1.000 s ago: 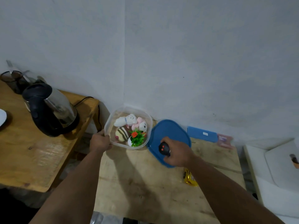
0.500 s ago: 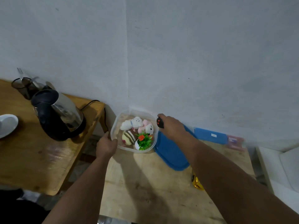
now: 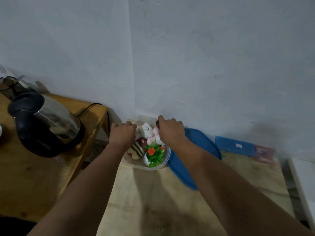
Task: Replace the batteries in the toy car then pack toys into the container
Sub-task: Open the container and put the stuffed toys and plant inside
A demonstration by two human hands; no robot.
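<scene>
Over the container's (image 3: 129, 163) far side, right hand (image 3: 171, 131) now grips the dark toy car (image 3: 157, 123), up from the blue lid (image 3: 194, 150) a second ago. Left hand (image 3: 123, 135) moved off the near rim onto the far-left rim; grip unclear. Drop-in looks next, then lid.

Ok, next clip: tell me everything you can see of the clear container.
The container is a clear plastic tub with rounded corners, open, standing upright on the pale wooden table close to the wall. Its blue lid lies beside it on the right. Inside are a white plush, a pink plush, a striped egg and a small potted plant. The left hand is at its left rim; the right hand, gripping a dark toy, is over its far right corner.
</scene>
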